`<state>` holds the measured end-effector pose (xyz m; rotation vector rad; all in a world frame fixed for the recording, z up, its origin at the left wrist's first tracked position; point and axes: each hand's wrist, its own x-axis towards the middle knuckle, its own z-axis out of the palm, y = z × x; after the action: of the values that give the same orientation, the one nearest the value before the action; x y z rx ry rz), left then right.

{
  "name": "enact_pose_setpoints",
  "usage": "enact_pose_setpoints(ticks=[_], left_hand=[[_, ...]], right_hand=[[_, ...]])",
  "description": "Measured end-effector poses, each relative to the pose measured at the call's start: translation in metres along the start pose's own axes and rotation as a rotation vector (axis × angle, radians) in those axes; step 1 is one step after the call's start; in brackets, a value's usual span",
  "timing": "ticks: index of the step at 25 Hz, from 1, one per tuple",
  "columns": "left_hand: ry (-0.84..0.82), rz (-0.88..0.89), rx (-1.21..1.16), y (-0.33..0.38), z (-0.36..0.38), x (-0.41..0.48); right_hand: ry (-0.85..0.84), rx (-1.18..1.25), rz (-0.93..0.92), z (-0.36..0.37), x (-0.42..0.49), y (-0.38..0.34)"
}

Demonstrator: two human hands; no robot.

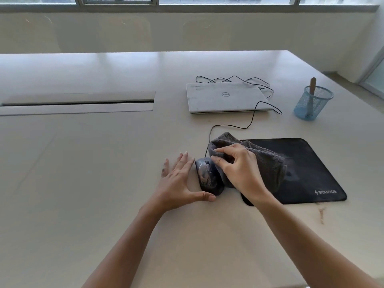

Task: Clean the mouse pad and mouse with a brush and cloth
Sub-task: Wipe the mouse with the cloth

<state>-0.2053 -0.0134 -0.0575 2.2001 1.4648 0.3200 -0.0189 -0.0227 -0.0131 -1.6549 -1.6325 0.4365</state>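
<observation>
My right hand has its grip pinched on a bunched dark grey cloth, pressing it against the right side of a black corded mouse. The mouse sits on the pale worktop, just left of a black mouse pad that shows dusty grey smudges; the mouse's top is smeared with pale grime too. My left hand lies flat with fingers spread, its thumb touching the mouse's near end, holding nothing. Farther back lie a closed white laptop and a blue mesh cup holding a wooden-handled brush.
</observation>
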Motion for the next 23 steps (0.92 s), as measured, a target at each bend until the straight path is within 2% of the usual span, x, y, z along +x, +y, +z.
enact_pose_setpoints(ticks=[10,16,23], left_hand=[[0.032,-0.035,0.034,-0.001,0.005,0.002],[0.036,-0.041,0.058,-0.001,0.006,0.002],[0.089,-0.062,0.066,0.003,0.005,0.0]], right_hand=[[-0.128,-0.172,-0.234,0.023,0.028,0.0],[-0.257,-0.008,-0.168,0.028,0.021,0.013],[-0.275,0.038,-0.173,0.033,0.011,0.021]])
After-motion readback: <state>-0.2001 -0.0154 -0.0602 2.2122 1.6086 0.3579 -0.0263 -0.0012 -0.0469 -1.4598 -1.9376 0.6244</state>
